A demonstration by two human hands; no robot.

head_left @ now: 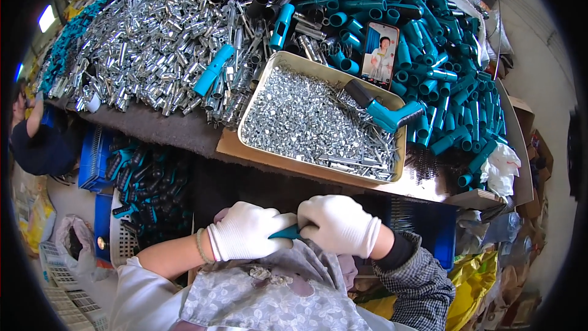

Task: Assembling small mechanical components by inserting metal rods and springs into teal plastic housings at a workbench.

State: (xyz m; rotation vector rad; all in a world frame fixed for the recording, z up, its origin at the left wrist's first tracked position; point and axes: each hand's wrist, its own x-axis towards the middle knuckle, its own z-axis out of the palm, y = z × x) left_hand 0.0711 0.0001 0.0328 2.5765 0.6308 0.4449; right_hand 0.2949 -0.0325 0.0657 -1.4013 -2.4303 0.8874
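Observation:
Both my hands wear white gloves and meet just below the table's front edge. My left hand (248, 231) and my right hand (338, 224) are closed together on a small teal handle (286, 232), of which only a short piece shows between them. Right in front of them stands a shallow metal tray (260, 95) filled with several small silver screws and pins. A teal and black handle piece (383, 112) lies on the tray's far right corner.
A heap of silver metal tubes (153, 37) covers the table's left. Teal and black handles (441, 67) pile up on the right, with a phone (380, 54) propped among them. Blue crates (125, 190) of dark parts stand at the lower left. Another person (33, 141) sits at far left.

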